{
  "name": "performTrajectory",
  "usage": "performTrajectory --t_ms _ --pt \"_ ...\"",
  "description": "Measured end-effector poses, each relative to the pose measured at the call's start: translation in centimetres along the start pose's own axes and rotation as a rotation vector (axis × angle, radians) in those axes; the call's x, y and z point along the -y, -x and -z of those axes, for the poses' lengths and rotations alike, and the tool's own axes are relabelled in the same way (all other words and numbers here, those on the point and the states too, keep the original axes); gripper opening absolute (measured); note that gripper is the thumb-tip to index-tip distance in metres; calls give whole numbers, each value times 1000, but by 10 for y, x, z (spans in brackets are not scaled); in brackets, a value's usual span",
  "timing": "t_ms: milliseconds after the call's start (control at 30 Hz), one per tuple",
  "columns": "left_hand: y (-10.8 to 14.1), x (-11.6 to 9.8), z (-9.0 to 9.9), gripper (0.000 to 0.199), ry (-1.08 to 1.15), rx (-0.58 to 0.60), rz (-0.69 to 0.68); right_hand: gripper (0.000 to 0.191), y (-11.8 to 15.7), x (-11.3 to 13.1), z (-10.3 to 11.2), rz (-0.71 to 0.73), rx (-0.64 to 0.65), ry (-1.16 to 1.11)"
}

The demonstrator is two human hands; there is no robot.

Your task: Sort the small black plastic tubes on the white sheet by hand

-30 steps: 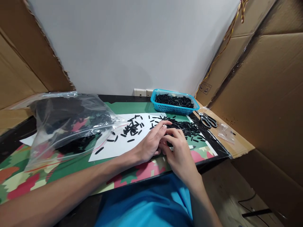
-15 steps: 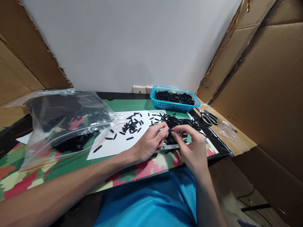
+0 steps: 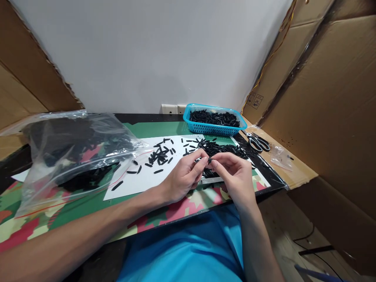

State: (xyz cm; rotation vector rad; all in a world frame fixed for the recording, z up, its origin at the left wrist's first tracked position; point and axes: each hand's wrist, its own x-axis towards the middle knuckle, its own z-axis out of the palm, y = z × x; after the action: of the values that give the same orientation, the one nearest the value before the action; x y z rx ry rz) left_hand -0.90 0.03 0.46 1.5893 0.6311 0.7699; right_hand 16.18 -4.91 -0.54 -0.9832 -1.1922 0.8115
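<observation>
Between the fingertips of both hands is a small black piece (image 3: pixel 209 161), mostly covered by the fingers. My left hand (image 3: pixel 186 172) is closed, its thumb and forefinger pinching one side of it. From the other side my right hand (image 3: pixel 236 176) pinches it with thumb and forefinger. Under and behind the hands lies a heap of slim black pieces (image 3: pixel 219 148) on white paper. To the left, several more loose black pieces (image 3: pixel 160 154) are scattered over a white sheet (image 3: pixel 141 184).
A blue plastic basket (image 3: pixel 216 129) full of black pieces stands against the wall. At left lies a clear zip bag (image 3: pixel 88 156) with dark contents. Scissors (image 3: pixel 255 144) and a small plastic bag (image 3: pixel 280 158) lie at right. Cardboard walls (image 3: pixel 323 98) flank the table.
My right hand has drawn slightly closer to the left, so the fingertips now meet around the small black piece. The whole view has shifted a little; the surroundings look otherwise the same.
</observation>
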Motion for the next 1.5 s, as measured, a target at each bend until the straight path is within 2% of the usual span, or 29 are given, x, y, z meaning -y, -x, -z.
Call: performTrajectory --t_ms 167,300,500,633,767,1033,1500 --pt "0 2 -1 36 -95 40 -77 17 2 1 0 18 -15 -11" --pt "1 1 -1 37 -122 31 -79 22 2 2 -2 -39 -18 -5" --pt "1 2 0 38 -91 10 -60 18 3 -2 -1 43 -164 154" --pt "1 2 0 38 -47 8 -38 19 5 1 0 65 -79 95" --pt "1 1 0 39 -89 -9 -65 19 5 4 -2 -1 13 -1" --pt "0 1 0 40 -101 -4 -75 24 4 2 -5 -56 13 -65" --pt "1 2 0 41 -6 -1 -20 15 4 3 -4 -50 48 -111"
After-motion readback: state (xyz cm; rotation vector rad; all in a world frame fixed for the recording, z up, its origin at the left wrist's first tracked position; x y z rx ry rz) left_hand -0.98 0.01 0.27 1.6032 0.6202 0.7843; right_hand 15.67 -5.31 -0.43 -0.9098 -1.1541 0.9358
